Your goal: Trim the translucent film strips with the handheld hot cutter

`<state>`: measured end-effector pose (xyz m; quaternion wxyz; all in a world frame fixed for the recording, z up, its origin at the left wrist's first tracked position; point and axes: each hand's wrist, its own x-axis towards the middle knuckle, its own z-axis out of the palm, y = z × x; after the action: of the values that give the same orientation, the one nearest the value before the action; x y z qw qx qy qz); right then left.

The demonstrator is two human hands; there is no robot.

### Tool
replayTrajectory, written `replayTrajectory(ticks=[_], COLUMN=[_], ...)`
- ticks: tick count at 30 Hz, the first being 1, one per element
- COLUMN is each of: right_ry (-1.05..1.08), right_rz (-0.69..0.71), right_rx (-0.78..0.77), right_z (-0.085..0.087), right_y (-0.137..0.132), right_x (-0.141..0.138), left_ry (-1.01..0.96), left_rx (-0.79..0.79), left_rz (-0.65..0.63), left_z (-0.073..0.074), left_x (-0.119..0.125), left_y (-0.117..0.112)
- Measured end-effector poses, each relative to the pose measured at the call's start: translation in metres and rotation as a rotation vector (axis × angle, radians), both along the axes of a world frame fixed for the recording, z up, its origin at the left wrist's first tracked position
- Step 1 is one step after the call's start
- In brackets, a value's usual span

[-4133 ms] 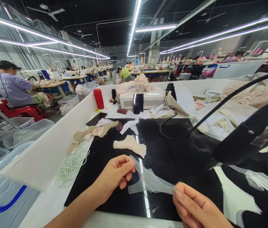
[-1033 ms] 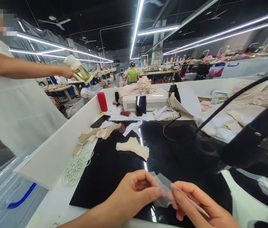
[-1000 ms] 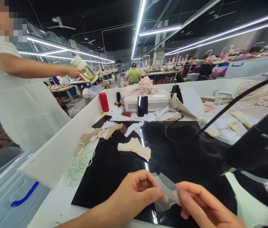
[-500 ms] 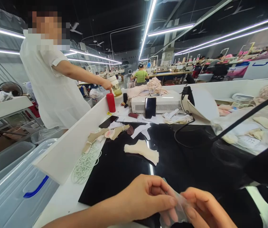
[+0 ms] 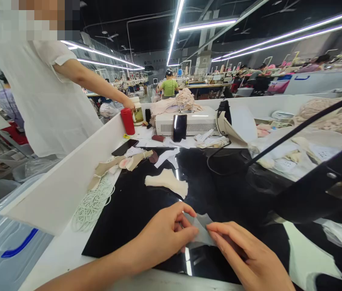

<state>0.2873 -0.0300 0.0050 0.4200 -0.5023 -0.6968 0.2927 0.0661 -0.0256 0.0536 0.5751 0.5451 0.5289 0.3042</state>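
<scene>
My left hand and my right hand meet over the glossy black work surface near its front edge. Both pinch one small translucent film piece between thumb and fingers, the left on its left edge, the right on its right edge. A cream fabric pad lies flat on the black surface a little beyond my hands.
A coil of white elastic cord and beige fabric strips lie at the left by the white side wall. A person in white stands left, a hand setting a bottle beside a red cylinder. A black lamp arm crosses the right.
My hands have stayed pinched on the film piece and shifted slightly. The person in white has lowered the bottle onto the table beside the red cylinder.
</scene>
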Motion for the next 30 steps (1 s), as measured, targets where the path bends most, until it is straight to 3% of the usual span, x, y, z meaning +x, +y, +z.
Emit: replayTrajectory(ticks=[6, 11, 16, 21, 30], right_ry=[-0.218, -0.394, -0.535, -0.618, -0.565], right_rz=[0.064, 0.135, 0.182, 0.2, 0.158], right_rx=[0.171, 0.331, 0.378, 0.465, 0.592], right_z=[-0.001, -0.001, -0.006, -0.007, 0.005], right_y=[0.004, 0.012, 0.016, 0.016, 0.016], right_x=[0.004, 0.005, 0.001, -0.001, -0.01], left_ry=[0.399, 0.602, 0.795, 0.888, 0.909], left_rx=[0.214, 0.399, 0.577, 0.633, 0.679], left_rz=[-0.019, -0.074, -0.123, -0.165, -0.151], left_z=[-0.003, -0.013, -0.015, -0.018, -0.024], left_x=[0.001, -0.002, -0.008, -0.011, -0.009], left_y=[-0.002, -0.004, -0.004, -0.005, -0.01])
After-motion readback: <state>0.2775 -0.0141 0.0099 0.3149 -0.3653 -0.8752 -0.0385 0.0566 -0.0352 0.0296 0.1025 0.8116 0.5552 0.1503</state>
